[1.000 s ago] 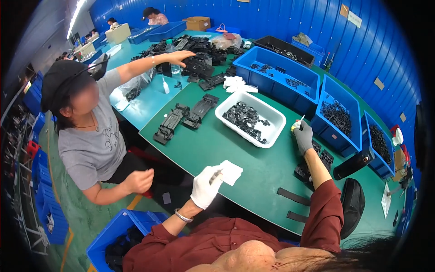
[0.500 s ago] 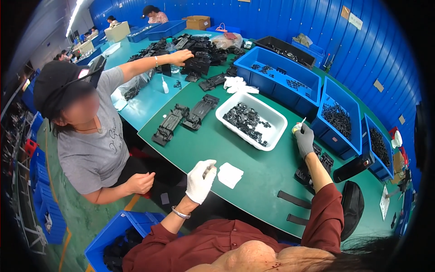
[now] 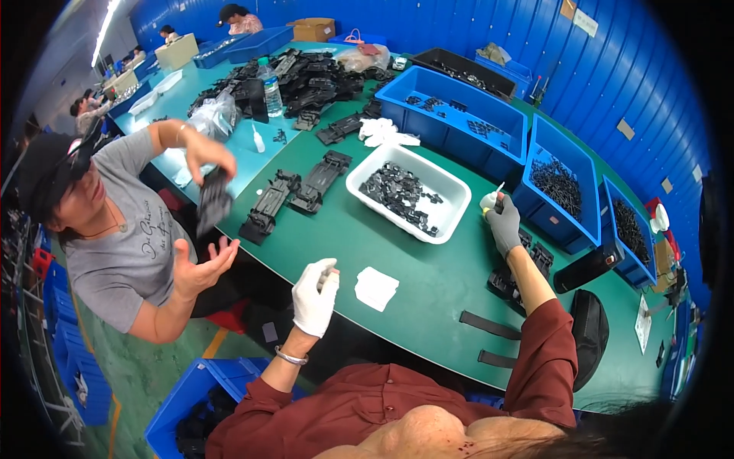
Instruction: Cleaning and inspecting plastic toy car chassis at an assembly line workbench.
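Grey right grip (image 3: 505, 226): closed round small bottle (image 3: 488, 201) | left grip (image 3: 314, 298): half-curled, empty, beside paper (image 3: 376, 288)

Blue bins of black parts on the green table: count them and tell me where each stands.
3: one bin beyond the white tub, a second bin to the right of the grey-gloved right hand, a third bin farther right. More may be hidden behind them.

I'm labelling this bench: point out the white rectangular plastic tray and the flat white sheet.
White rectangular plastic tray (image 3: 451, 203): head view, bare inside surface, right end.
Flat white sheet (image 3: 376, 288): head view, middle of its upper face.
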A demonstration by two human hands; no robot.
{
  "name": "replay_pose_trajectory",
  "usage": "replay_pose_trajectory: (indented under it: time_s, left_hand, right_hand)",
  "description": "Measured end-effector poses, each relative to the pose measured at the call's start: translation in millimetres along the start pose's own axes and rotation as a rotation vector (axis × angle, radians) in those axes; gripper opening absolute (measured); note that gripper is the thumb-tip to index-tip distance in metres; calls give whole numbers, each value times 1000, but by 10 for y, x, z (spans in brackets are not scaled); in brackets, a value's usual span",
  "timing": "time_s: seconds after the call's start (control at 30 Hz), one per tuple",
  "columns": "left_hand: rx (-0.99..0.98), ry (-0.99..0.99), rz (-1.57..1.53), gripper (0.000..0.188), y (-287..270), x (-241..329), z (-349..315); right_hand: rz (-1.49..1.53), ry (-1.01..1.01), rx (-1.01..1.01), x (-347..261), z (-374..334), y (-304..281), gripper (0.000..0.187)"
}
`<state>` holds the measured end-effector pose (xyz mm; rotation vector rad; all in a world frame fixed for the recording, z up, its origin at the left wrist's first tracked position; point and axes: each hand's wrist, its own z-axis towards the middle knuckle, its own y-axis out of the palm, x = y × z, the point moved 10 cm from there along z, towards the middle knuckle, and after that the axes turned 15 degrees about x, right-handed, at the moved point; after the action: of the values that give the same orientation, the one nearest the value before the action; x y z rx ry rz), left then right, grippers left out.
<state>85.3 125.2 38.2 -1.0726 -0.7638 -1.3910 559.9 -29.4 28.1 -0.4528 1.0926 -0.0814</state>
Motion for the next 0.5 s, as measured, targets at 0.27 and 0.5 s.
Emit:
replay_pose_trajectory:
  time_s: [0.27, 0.5]
  left_hand:
    - [80, -179, -197, 24, -131, -152, -33]
    - [218, -274, -366, 25, -534, -163, -300]
  right_hand:
    - [113, 119, -12, -89, -241, -226, 58]
    - [247, 78, -43, -668, -825, -559, 43]
